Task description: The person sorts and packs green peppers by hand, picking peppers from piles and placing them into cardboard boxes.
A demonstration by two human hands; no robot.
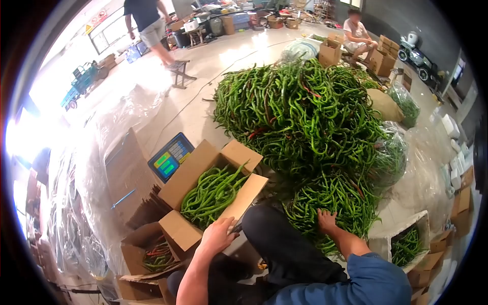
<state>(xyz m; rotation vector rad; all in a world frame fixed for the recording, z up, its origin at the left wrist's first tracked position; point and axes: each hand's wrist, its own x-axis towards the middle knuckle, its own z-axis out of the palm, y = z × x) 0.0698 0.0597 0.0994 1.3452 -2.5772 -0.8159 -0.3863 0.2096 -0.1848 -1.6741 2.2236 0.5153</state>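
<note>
My left hand (218, 236) is at the near edge of an open cardboard box (189, 163), its fingers closed over the flap by my knee. Inside that box lie long green chili peppers (213, 193), roughly lined up. Down in the lower part of a big pepper heap (305, 117), my right hand (327, 221) touches the chilies with fingers spread. Some of its fingertips are hidden among them. A few red chilies show in the heap. Behind the box stands a digital scale display (171, 156) with lit green panels.
A carton (147, 239) with red and green chilies stands at lower left, a white-rimmed box (406, 244) of chilies at right. Plastic sheeting (101, 178) lies left. One person (147, 25) stands near a stool (180, 71); another person (357, 38) sits behind the heap.
</note>
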